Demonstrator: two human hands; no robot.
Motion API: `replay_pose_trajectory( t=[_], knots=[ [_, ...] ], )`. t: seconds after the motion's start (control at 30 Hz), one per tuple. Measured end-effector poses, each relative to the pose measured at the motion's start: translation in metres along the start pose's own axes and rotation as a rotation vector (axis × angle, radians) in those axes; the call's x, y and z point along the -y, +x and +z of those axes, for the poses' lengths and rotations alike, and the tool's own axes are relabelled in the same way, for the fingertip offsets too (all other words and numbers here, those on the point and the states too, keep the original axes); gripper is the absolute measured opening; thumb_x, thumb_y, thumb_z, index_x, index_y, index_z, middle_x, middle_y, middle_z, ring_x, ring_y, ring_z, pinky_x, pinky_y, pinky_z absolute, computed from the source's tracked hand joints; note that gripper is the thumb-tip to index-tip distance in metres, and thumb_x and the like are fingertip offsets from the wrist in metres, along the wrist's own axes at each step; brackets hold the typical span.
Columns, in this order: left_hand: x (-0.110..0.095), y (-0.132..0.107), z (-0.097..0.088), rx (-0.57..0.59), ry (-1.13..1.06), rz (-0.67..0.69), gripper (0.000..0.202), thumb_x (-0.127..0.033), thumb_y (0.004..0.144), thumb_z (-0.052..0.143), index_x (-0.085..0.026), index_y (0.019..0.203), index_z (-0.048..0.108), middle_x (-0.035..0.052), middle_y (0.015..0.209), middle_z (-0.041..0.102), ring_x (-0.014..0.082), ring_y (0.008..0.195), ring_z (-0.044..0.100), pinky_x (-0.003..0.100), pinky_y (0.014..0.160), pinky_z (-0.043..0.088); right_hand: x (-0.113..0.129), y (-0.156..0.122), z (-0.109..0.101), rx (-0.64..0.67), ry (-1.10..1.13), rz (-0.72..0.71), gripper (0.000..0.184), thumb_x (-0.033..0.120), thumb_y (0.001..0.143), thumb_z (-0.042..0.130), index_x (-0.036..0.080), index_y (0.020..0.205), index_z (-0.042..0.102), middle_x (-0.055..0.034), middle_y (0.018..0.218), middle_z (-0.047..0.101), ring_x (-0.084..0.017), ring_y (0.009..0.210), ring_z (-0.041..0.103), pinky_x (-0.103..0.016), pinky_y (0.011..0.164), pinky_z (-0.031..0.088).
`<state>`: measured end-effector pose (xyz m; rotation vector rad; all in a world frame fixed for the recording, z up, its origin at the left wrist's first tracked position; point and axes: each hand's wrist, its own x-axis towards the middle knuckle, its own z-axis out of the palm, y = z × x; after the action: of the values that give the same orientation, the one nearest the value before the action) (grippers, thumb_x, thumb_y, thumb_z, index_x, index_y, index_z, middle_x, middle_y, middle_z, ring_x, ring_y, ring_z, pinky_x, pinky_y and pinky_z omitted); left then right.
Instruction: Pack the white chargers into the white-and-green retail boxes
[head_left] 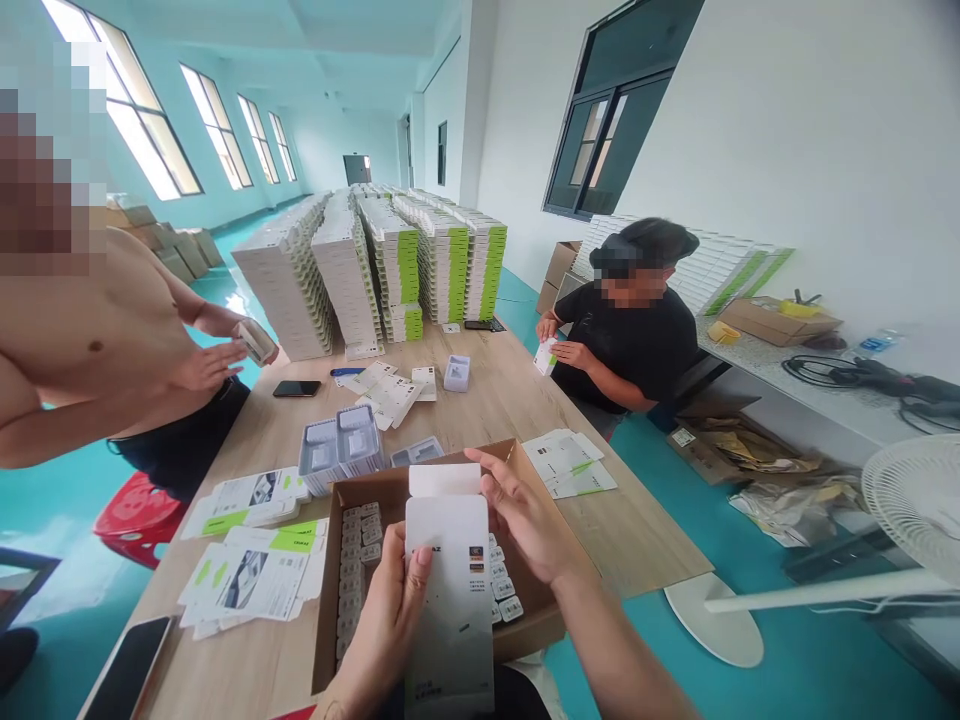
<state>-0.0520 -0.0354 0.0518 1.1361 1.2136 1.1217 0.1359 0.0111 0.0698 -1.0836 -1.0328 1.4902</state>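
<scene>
A white cardboard box [450, 600] with dark print stands upright in front of me, its top flap [445, 481] raised. My left hand [394, 590] is closed around its left side, the thumb lying flat on the front face. At the upper right corner, my right hand [529, 515] pinches the flap, its index finger stretched behind the edge. Below the box sits an open brown carton [324, 600] with rows of small white chargers [506, 587] inside. Whether anything is inside the white box is hidden.
Flat printed boxes [247, 580] lie left, more [570, 465] right. Plastic trays [341, 445] stand behind the carton, near a phone [296, 388]. Another phone [129, 668] lies front left. Two co-workers [637, 330] handle boxes across the table. Tall box stacks [285, 270] rise behind; a fan [915, 500] stands right.
</scene>
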Motion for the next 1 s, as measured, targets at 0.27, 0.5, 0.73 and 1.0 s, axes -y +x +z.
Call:
replay_pose_trajectory(
  t=[0.27, 0.5, 0.73, 1.0],
  knots=[
    [0.008, -0.006, -0.007, 0.032, 0.072, 0.024, 0.057, -0.071, 0.090, 0.062, -0.023, 0.121, 0.068, 0.0076, 0.110, 0.073, 0.0260, 0.091, 0.063, 0.036, 0.085, 0.049, 0.026, 0.006, -0.020, 0.322, -0.310, -0.156, 0.052, 0.044, 0.092, 0.075, 0.027, 0.140, 0.070, -0.0040, 0.105, 0.082, -0.021, 0.088, 0.076, -0.032, 0.075, 0.060],
    [0.018, -0.012, -0.012, 0.015, -0.008, 0.140, 0.053, -0.063, 0.090, 0.069, -0.022, 0.124, 0.074, 0.0089, 0.118, 0.074, 0.0291, 0.109, 0.064, 0.035, 0.103, 0.046, 0.022, -0.001, -0.024, 0.446, -0.632, -0.517, 0.049, 0.010, 0.098, 0.049, 0.032, 0.134, 0.073, -0.0009, 0.134, 0.076, -0.023, 0.122, 0.074, -0.040, 0.102, 0.061],
    [0.007, -0.022, -0.010, 0.156, 0.129, 0.443, 0.041, -0.055, 0.105, 0.044, -0.031, 0.129, 0.067, 0.0046, 0.102, 0.071, 0.0204, 0.085, 0.065, 0.031, 0.080, 0.054, 0.027, 0.002, -0.042, 0.584, -0.974, -1.059, 0.060, 0.003, 0.096, 0.042, 0.025, 0.149, 0.060, -0.0102, 0.151, 0.063, -0.021, 0.121, 0.073, -0.033, 0.090, 0.061],
    [0.012, -0.009, -0.021, 0.427, 0.268, 0.646, 0.036, -0.048, 0.109, 0.037, -0.034, 0.136, 0.056, 0.0073, 0.119, 0.070, 0.0188, 0.087, 0.072, 0.027, 0.073, 0.058, 0.099, -0.007, -0.033, 0.888, -0.723, -0.274, 0.039, 0.031, 0.097, 0.055, 0.016, 0.126, 0.076, -0.0135, 0.138, 0.073, -0.026, 0.126, 0.069, -0.039, 0.104, 0.053]
  ],
)
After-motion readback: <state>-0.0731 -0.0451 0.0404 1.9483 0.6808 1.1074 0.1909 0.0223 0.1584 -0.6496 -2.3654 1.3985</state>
